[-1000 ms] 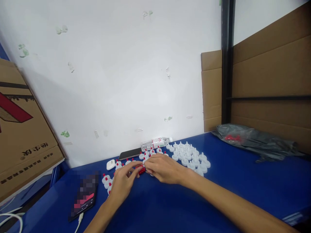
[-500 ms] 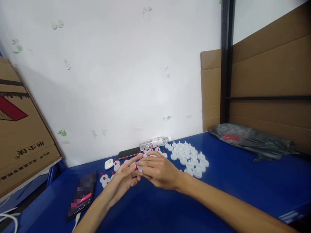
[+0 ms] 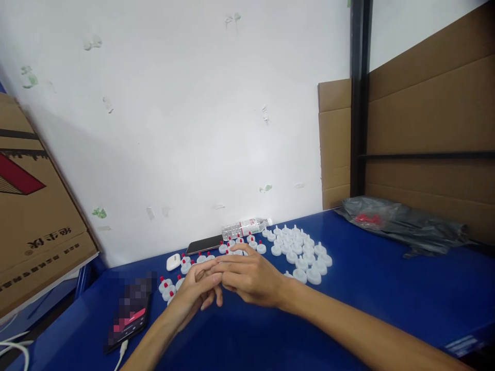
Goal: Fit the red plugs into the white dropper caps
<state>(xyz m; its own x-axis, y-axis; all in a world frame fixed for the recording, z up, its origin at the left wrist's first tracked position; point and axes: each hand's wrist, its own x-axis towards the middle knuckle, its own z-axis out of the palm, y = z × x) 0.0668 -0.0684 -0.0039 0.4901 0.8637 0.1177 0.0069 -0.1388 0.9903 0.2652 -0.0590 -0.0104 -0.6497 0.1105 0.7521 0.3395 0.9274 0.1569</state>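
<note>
My left hand [image 3: 198, 288] and my right hand [image 3: 251, 275] meet above the front of the blue table, fingertips touching. Both are closed in a pinch around a small white nozzle cap with a red tip; it showed between them a moment ago, and the fingers now hide it. Beyond my hands stand several red-tipped white nozzle caps [image 3: 261, 248], and more of them [image 3: 166, 294] are left of my left hand. Behind my right hand spreads a group of white nozzle caps without red tips [image 3: 296, 258], spouts up.
A clear plastic bottle [image 3: 247, 226] lies along the wall beside a dark phone [image 3: 204, 245] and a white earbud case [image 3: 173, 262]. A plugged-in phone [image 3: 131, 319] rests at left. A grey plastic bag [image 3: 402, 226] with red pieces lies at right. Cardboard [image 3: 34, 206] stands at left.
My hands have shifted slightly down and left. My left fingers have curled in more, and the white cap with its red part between the hands has gone out of sight.
</note>
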